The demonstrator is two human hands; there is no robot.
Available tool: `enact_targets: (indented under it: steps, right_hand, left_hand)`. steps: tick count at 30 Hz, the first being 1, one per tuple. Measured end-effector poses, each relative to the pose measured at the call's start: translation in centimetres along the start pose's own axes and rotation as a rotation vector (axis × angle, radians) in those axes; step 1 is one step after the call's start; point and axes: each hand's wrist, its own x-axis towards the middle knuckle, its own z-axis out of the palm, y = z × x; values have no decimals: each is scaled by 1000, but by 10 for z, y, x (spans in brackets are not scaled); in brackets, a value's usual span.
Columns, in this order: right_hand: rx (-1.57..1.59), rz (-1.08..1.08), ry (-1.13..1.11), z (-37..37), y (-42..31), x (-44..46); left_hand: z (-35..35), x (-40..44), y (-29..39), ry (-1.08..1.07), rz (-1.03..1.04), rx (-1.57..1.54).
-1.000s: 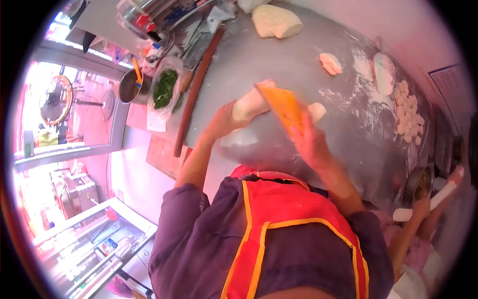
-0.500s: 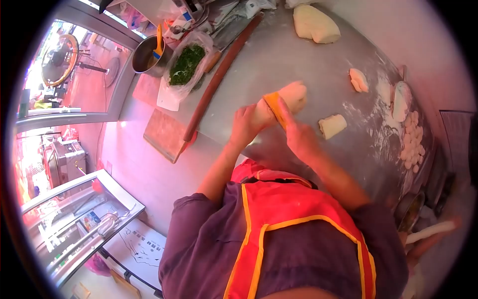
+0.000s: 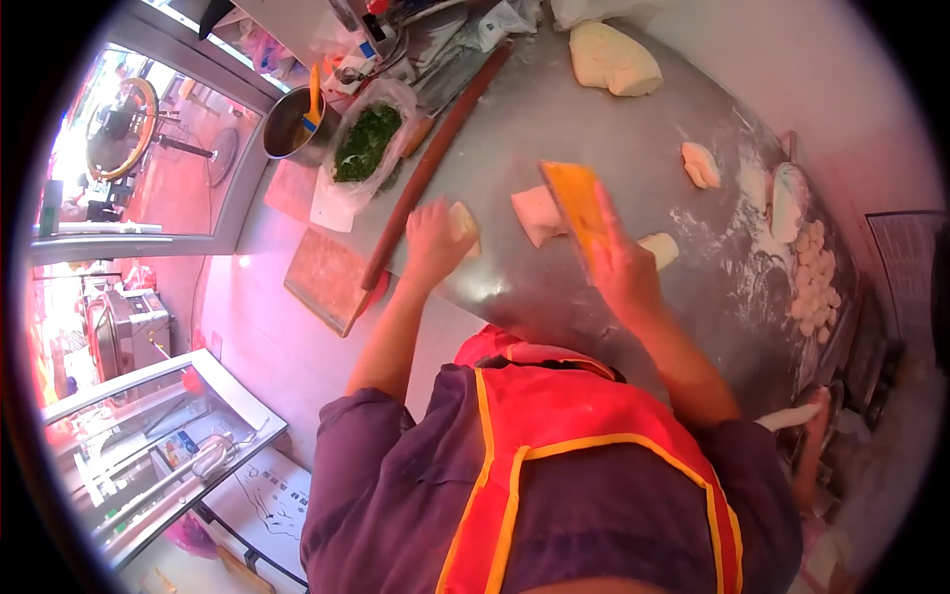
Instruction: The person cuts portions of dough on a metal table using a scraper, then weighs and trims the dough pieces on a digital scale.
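Observation:
My right hand [image 3: 625,272] grips an orange dough scraper [image 3: 576,203], its blade tilted above the metal worktop. Just left of the blade sits a cut block of dough [image 3: 535,215]. Another cut piece of dough [image 3: 660,249] lies by my right knuckles, partly covered by them. My left hand [image 3: 433,243] is further left, near the long rolling pin [image 3: 435,163], with its fingers closed around a smaller dough piece [image 3: 463,230] whose right side shows.
A large dough lump [image 3: 614,61] rests at the back. To the right are a small dough piece [image 3: 700,165], scattered flour and several little dough balls [image 3: 814,282]. Chopped greens [image 3: 366,144] and a metal pot [image 3: 287,134] stand back left. Another person's hand [image 3: 819,411] holds a pale strip, lower right.
The dough under the scraper is now split. My left hand has moved left with one piece, away from the remaining block. The scraper has been raised and turned more upright.

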Motion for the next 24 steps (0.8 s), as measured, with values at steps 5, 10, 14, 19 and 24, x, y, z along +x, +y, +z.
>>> enact_targets:
  steps: [5, 10, 14, 19, 24]
  right_hand:
    - [-32, -85, 32, 16, 25, -7]
    - [-192, 70, -155, 31, 29, -7]
    - [-153, 44, -178, 39, 28, 5]
    - [-191, 107, -241, 60, 23, 38]
    - [-68, -13, -116, 62, 55, 34]
  left_hand:
    - [60, 38, 55, -68, 204, -229]
    - [75, 47, 67, -125, 261, -146]
    - [85, 35, 68, 26, 265, -23]
    - [101, 45, 59, -88, 63, -49]
    - [71, 1, 46, -156, -12, -264]
